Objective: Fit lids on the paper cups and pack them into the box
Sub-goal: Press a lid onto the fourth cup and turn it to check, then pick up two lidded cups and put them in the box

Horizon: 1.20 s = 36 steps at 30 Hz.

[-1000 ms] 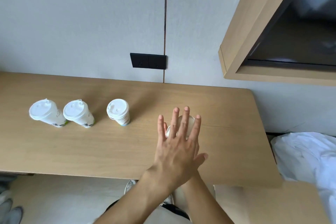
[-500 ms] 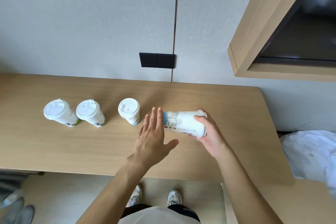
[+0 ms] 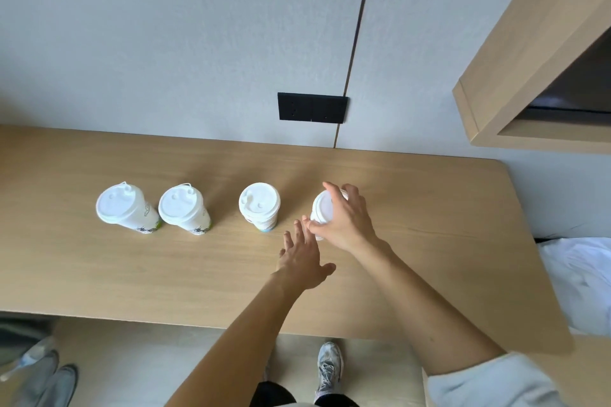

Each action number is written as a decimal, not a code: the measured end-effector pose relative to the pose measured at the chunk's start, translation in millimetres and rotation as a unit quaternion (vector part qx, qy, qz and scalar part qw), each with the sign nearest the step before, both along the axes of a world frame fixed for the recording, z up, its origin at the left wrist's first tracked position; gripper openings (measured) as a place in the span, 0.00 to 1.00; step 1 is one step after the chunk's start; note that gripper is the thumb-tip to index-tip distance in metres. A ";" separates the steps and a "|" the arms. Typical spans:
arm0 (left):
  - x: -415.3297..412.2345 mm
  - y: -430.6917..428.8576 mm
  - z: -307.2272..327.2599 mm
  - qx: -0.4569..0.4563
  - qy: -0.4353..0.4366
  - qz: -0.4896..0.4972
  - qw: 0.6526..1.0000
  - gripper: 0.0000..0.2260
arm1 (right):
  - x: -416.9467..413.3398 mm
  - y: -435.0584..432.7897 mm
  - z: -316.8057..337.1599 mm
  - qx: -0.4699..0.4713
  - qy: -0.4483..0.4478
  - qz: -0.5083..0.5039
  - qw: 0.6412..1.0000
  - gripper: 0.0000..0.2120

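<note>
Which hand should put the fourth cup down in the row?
The right hand. It already grips the fourth cup from above, beside the third cup. The left hand is open, holding nothing.

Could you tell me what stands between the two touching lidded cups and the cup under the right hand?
One upright white lidded paper cup, seen from the head camera.

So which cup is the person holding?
Look along the wooden desk to the row of four white lidded cups. It is the rightmost cup, under the black wall socket. Only this one has the right hand on it.
</note>
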<state>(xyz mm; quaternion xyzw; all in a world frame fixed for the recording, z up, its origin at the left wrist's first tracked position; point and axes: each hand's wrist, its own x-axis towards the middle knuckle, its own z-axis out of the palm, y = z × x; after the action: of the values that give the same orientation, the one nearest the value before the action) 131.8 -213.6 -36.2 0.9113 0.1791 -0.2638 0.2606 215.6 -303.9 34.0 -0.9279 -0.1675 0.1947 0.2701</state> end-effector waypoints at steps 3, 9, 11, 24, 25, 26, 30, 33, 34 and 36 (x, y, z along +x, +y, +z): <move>5.8 8.2 -16.5 0.002 0.017 -0.001 1.000 0.51 | 2.0 17.2 -12.3 -0.036 -0.026 0.019 0.999 0.41; 10.8 20.4 -58.2 0.016 0.032 -0.016 0.999 0.51 | 4.4 34.5 -29.8 -0.076 -0.043 0.045 0.995 0.40; 12.1 21.1 -62.8 0.019 0.032 -0.017 0.999 0.51 | 4.4 36.2 -33.9 -0.073 -0.037 0.045 0.996 0.40; 11.6 25.3 -63.7 -0.004 0.013 0.015 1.000 0.52 | 14.9 37.3 -37.6 -0.097 -0.033 0.069 0.992 0.47; 10.0 26.8 -63.3 -0.003 0.007 0.018 1.000 0.52 | 15.2 36.9 -36.6 -0.097 -0.030 0.074 0.992 0.48; 8.5 28.2 -61.9 -0.002 0.004 0.020 1.000 0.52 | 15.5 36.0 -35.8 -0.096 -0.028 0.079 0.992 0.50; -6.3 28.8 -33.8 -0.013 -0.017 0.056 0.998 0.47 | 15.2 28.4 -29.3 -0.080 -0.052 0.088 0.992 0.56; -40.8 25.2 -3.5 -0.035 -0.085 0.125 0.988 0.42 | 6.8 12.8 -31.4 -0.003 -0.080 0.067 0.995 0.59; -55.1 24.9 1.8 -0.043 -0.116 0.158 0.980 0.41 | 2.8 5.1 -35.5 0.041 -0.088 0.053 0.994 0.60; -81.5 28.1 8.9 -0.060 -0.184 0.237 0.952 0.41 | -4.9 -11.3 -44.6 0.124 -0.102 0.017 0.987 0.62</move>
<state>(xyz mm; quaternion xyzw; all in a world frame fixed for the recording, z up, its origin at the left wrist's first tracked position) 50.3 -185.5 -27.3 0.8579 0.3227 -0.0325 0.3985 210.6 -315.2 -10.6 -0.8992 -0.2328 0.0817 0.3612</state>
